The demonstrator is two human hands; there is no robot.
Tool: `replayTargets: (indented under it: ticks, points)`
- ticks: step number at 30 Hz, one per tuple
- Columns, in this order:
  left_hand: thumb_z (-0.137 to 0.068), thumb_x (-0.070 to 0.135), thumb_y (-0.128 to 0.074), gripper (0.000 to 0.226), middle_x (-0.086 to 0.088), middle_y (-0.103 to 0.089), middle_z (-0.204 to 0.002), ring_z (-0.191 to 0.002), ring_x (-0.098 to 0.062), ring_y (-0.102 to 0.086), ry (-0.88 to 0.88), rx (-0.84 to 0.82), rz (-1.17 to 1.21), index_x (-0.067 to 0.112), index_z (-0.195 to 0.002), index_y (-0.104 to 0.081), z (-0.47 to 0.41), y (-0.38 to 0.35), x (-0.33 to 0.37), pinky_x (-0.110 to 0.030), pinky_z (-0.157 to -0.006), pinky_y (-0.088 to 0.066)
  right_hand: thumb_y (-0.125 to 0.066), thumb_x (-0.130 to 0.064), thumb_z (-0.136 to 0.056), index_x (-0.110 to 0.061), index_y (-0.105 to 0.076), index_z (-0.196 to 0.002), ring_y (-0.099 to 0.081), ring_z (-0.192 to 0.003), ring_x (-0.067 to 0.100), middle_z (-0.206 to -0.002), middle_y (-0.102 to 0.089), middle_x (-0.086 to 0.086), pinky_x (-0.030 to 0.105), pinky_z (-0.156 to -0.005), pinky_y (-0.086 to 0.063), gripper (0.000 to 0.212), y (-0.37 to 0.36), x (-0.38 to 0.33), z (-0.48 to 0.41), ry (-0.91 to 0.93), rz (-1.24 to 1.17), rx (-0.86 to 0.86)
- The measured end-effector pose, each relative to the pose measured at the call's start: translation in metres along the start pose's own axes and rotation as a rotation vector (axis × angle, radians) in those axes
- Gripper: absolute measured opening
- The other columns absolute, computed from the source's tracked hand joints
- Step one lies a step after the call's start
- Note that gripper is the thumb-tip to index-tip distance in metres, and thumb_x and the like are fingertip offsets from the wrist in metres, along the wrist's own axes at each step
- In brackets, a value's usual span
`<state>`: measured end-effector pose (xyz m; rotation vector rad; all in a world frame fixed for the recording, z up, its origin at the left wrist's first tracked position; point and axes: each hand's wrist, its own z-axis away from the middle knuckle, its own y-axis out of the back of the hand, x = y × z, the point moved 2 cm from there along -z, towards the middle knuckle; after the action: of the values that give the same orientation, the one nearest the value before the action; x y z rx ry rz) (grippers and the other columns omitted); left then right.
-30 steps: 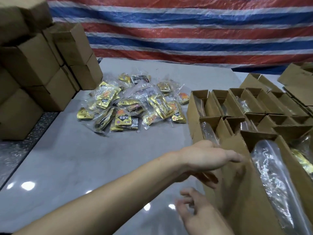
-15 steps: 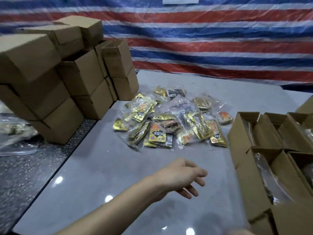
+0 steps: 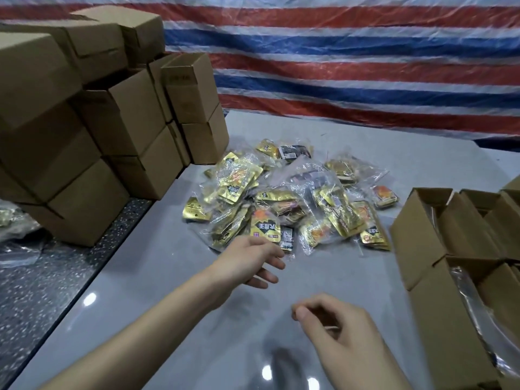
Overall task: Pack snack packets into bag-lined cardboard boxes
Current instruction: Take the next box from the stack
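While the left forearm stretches forward from the lower left over the grey table (image 3: pixel 157 282), the left hand (image 3: pixel 247 263) sits palm-down at the near edge of the snack packets (image 3: pixel 295 204). Its fingers are apart and relaxed, tips angled right, nothing in them. Nearest item is a gold-and-black packet (image 3: pixel 264 228), just beyond the knuckles. Cannot tell if the hand touches the clear wrap there.

Right hand (image 3: pixel 337 330) is lower and nearer the camera, well short of the pile, back of hand up. Fingers are loosely curled in, thumb tip close to the forefinger. Nothing visible held; slightly blurred.

Packets lie in a loose heap mid-table, mostly gold, some bundled in clear plastic, a few dark or orange ones at the edges. The heap is between the closed boxes (image 3: pixel 118 116) stacked at left and the open boxes (image 3: pixel 422 220) at right, touching neither.

Open boxes stand upright, flaps up, in rows along the right edge. The closest one (image 3: pixel 444 319) is just right of the right hand and has a clear bag liner (image 3: pixel 475 311) in it. No packets visible inside it.

Striped red, white and blue tarp (image 3: pixel 351 66) hangs behind. A speckled dark surface (image 3: pixel 42 291) runs along the table's left side.
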<state>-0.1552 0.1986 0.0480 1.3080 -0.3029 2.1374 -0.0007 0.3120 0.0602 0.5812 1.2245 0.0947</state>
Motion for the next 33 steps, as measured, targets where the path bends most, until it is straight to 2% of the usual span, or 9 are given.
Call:
replayTargets:
  ticks: [7,11,13,16,18,23,25,28,33]
  points:
    - [-0.098,0.02,-0.059,0.018,-0.003,-0.073,-0.087,-0.065,-0.018,-0.064,-0.06,0.104,-0.067,0.006,-0.098,-0.071,-0.023,0.029,-0.001,-0.03,-0.063,-0.052,-0.068,-0.026,-0.091,-0.034,-0.072,-0.077,-0.065,-0.077,-0.003,-0.082,-0.072,-0.016,0.017,-0.073,-0.049,0.017,-0.01,0.003,-0.03,0.036,0.029,-0.055]
    - [-0.095,0.011,-0.059,0.012,-0.007,-0.068,-0.086,-0.073,-0.022,-0.062,-0.195,0.232,-0.295,0.006,-0.093,-0.069,-0.051,0.052,0.013,-0.038,-0.069,-0.053,-0.068,-0.024,-0.091,-0.035,-0.072,-0.081,-0.067,-0.08,-0.003,-0.084,-0.074,-0.019,0.015,-0.072,-0.051,0.016,-0.023,-0.005,-0.061,0.118,-0.004,-0.057]
    - [-0.096,0.015,-0.059,0.009,-0.005,-0.068,-0.094,-0.081,-0.022,-0.064,-0.277,0.329,-0.437,0.012,-0.098,-0.067,-0.069,0.069,0.028,-0.036,-0.072,-0.052,-0.067,-0.025,-0.092,-0.035,-0.072,-0.085,-0.067,-0.083,-0.003,-0.086,-0.073,-0.02,0.011,-0.072,-0.048,0.013,-0.032,-0.012,-0.083,0.175,-0.023,-0.054]
    - [-0.098,0.028,-0.057,0.028,-0.001,-0.063,-0.119,-0.1,-0.02,-0.061,-0.377,0.466,-0.621,0.017,-0.124,-0.06,-0.096,0.099,0.059,-0.034,-0.082,-0.05,-0.067,-0.024,-0.092,-0.032,-0.072,-0.087,-0.067,-0.083,-0.001,-0.088,-0.072,-0.019,0.011,-0.072,-0.047,0.011,-0.04,-0.024,-0.122,0.256,-0.06,-0.021]
    - [-0.097,0.034,-0.056,0.039,-0.001,-0.057,-0.128,-0.112,-0.023,-0.058,-0.42,0.556,-0.78,0.019,-0.133,-0.053,-0.115,0.121,0.082,-0.041,-0.093,-0.048,-0.067,-0.025,-0.092,-0.032,-0.072,-0.088,-0.067,-0.084,0.0,-0.092,-0.072,-0.02,0.016,-0.076,-0.05,0.009,-0.042,-0.032,-0.147,0.303,-0.066,-0.006]
    - [-0.095,0.036,-0.054,0.051,-0.008,-0.04,-0.144,-0.118,-0.037,-0.056,-0.377,0.726,-1.12,0.018,-0.141,-0.041,-0.166,0.181,0.147,-0.048,-0.094,-0.043,-0.058,-0.047,-0.083,-0.041,-0.068,-0.095,-0.069,-0.084,0.003,-0.088,-0.073,-0.018,0.032,-0.08,-0.057,0.017,-0.036,-0.051,-0.198,0.376,-0.087,-0.002]
    - [-0.096,0.035,-0.057,0.058,-0.011,-0.034,-0.15,-0.123,-0.038,-0.054,-0.34,0.802,-1.163,0.016,-0.146,-0.035,-0.185,0.205,0.171,-0.051,-0.098,-0.044,-0.057,-0.051,-0.082,-0.045,-0.066,-0.098,-0.07,-0.084,0.003,-0.089,-0.073,-0.018,0.035,-0.081,-0.058,0.019,-0.033,-0.051,-0.214,0.387,-0.091,-0.007]
    - [-0.095,0.033,-0.061,0.069,-0.01,-0.027,-0.158,-0.132,-0.038,-0.048,-0.328,0.902,-1.14,0.016,-0.153,-0.027,-0.214,0.233,0.204,-0.052,-0.102,-0.043,-0.062,-0.039,-0.094,-0.049,-0.066,-0.099,-0.069,-0.085,0.001,-0.09,-0.073,-0.02,0.031,-0.077,-0.057,0.011,-0.029,-0.045,-0.236,0.405,-0.091,-0.019]
    - [-0.093,0.025,-0.063,0.067,-0.007,-0.036,-0.155,-0.133,-0.034,-0.047,-0.393,0.962,-1.086,0.019,-0.152,-0.032,-0.255,0.262,0.239,-0.049,-0.101,-0.044,-0.063,-0.034,-0.095,-0.053,-0.065,-0.098,-0.068,-0.089,-0.002,-0.094,-0.073,-0.021,0.025,-0.079,-0.055,0.019,-0.024,-0.028,-0.263,0.393,-0.127,-0.034]
